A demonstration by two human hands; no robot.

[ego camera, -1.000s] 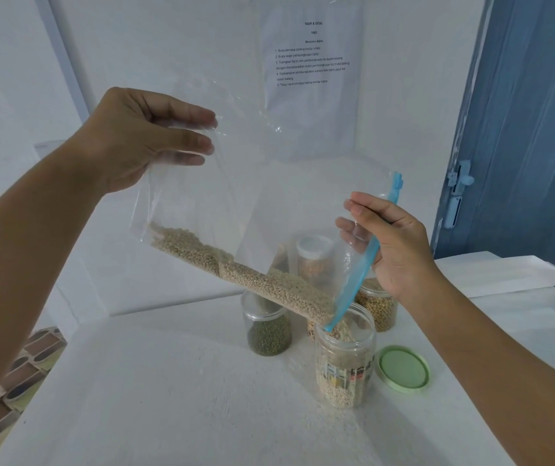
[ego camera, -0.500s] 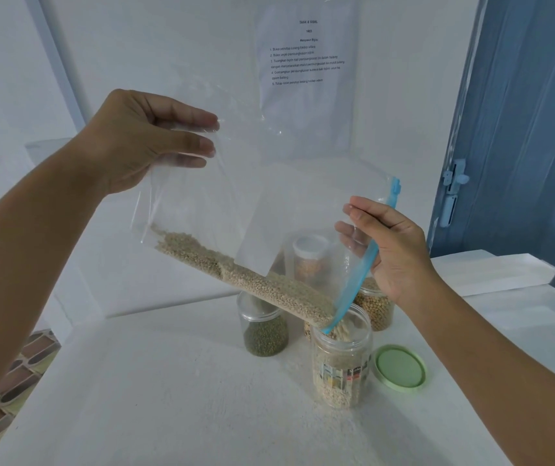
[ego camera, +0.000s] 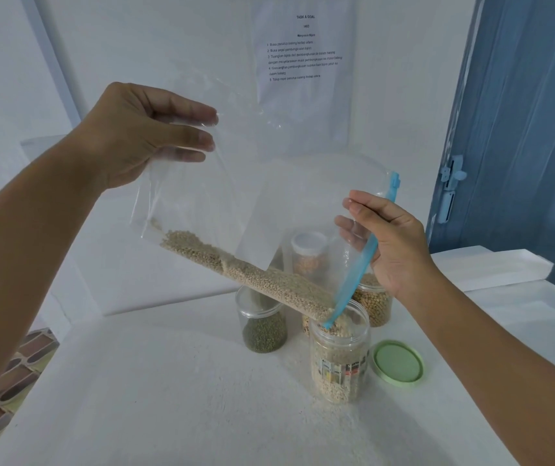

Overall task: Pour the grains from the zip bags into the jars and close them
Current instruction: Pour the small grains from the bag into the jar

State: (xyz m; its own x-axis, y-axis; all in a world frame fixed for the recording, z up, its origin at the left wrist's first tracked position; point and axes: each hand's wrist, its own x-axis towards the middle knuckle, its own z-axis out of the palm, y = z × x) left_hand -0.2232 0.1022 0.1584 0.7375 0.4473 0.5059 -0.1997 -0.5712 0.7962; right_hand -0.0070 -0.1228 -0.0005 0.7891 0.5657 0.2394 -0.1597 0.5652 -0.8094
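Head view: left hand [ego camera: 135, 136] pinches bottom corner of clear zip bag [ego camera: 222, 196], lifted high up-left of open jar [ego camera: 338, 358]; right hand [ego camera: 394, 243] grips blue zip strip [ego camera: 358, 264] at bag mouth, just above jar rim. Pale grains [ego camera: 252, 274] lie along bag's lower edge, sloping into jar mouth. Green lid [ego camera: 398, 363] flat just right of jar. Green-bean jar [ego camera: 262, 321] left-behind jar; soybean jar [ego camera: 373, 302] and white-capped jar [ego camera: 308, 253] behind it
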